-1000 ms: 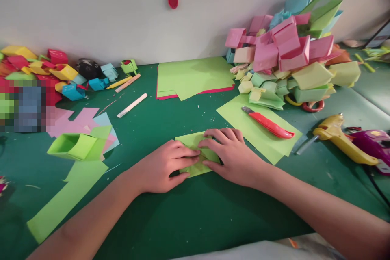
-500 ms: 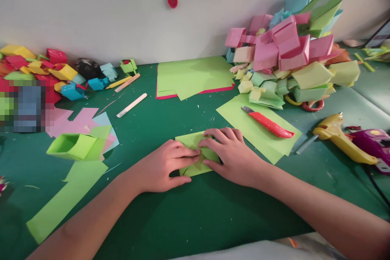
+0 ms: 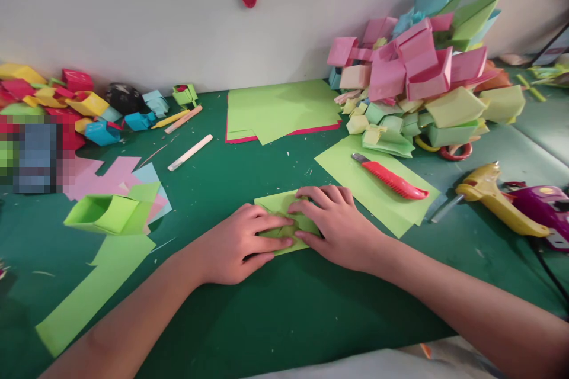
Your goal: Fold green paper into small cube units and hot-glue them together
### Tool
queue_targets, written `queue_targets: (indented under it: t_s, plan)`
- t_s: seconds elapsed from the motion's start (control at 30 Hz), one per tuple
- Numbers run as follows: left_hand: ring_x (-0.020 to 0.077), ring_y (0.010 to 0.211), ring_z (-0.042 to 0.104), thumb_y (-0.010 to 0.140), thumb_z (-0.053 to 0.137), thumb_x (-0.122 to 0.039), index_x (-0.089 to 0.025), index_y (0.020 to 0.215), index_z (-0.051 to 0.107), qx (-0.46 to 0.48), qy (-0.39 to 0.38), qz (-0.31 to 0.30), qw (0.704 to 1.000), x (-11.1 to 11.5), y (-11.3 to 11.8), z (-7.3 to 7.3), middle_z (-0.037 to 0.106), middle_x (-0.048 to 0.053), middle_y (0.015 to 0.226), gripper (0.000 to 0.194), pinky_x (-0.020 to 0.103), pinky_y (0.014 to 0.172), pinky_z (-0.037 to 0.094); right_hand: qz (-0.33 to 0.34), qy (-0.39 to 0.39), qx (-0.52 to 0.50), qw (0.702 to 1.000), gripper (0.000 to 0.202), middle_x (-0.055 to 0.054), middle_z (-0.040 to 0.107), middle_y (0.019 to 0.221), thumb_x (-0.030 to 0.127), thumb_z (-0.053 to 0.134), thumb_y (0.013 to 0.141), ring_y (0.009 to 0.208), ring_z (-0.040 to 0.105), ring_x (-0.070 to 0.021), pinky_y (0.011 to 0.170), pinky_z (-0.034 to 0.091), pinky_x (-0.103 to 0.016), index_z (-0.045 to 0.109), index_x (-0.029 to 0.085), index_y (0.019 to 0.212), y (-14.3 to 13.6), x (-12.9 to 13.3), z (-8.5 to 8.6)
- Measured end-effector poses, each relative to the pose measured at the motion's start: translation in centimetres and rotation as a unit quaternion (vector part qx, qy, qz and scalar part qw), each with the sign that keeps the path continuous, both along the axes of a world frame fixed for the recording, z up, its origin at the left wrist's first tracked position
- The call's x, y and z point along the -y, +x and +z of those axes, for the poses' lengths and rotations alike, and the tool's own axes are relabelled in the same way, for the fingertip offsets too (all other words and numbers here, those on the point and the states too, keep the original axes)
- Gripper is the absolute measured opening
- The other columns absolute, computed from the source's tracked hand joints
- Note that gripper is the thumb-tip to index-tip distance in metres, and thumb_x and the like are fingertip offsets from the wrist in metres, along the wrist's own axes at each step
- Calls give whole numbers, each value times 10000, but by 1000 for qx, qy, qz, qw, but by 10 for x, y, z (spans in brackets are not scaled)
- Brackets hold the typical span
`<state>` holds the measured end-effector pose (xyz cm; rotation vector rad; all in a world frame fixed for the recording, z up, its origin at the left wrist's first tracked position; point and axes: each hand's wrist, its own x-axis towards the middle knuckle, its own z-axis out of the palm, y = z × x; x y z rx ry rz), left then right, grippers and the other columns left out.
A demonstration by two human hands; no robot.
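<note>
A folded piece of light green paper lies flat on the green table, in front of me. My left hand rests on its left side, fingers spread and pointing right. From the right, my right hand presses on the paper with fingers apart and slightly bent. The fingertips of both hands nearly meet over the middle of the paper and hide part of its folds. Neither hand grips anything.
Right of my hands, a red cutter lies on green paper, near a yellow glue gun. Paper boxes pile up behind. Green sheets lie by the wall. A green paper box stands left.
My left hand's fingers have shifted slightly on the paper, the lower ones now reaching further right. My right hand stays almost in place. The view has moved a little.
</note>
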<state>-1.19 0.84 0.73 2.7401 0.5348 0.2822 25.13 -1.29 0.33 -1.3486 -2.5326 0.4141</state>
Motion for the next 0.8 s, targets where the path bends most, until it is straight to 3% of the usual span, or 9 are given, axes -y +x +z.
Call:
queue_targets:
  t_s: [0.2,0.33,0.53,0.8]
  plan:
    - [272,1153,605,1008,528,-222,-275,1431,594,-26,55,-21,998,1,1,3,581,31,1513,432,468,961,467,-2,4,1,1000,291,-94,561,1415,373,552,995,1194,493,-336,1004,390,-550,607,269,1262,0,0,0]
    - [322,1322,536,1009,529,-242,-308,1438,585,-45,72,-11,996,3,0,6,576,-8,1515,438,496,1012,419,0,4,-1,1000,289,-97,561,1418,378,557,994,1189,495,-337,1001,393,-547,607,271,1257,0,0,0]
    - [289,1504,403,1049,479,-234,-321,1479,536,-39,43,-15,998,-2,-1,0,541,9,1541,442,466,1109,326,0,7,1,1000,304,-102,565,1408,371,557,994,1189,499,-331,1001,394,-542,600,276,1279,0,0,0]
    - [258,1493,434,1071,458,-231,-351,1519,481,-28,23,-3,999,-7,-1,-5,530,14,1549,464,430,1104,329,3,2,-5,1000,280,-104,567,1405,372,555,995,1194,497,-332,1012,389,-552,622,268,1246,1,0,0]
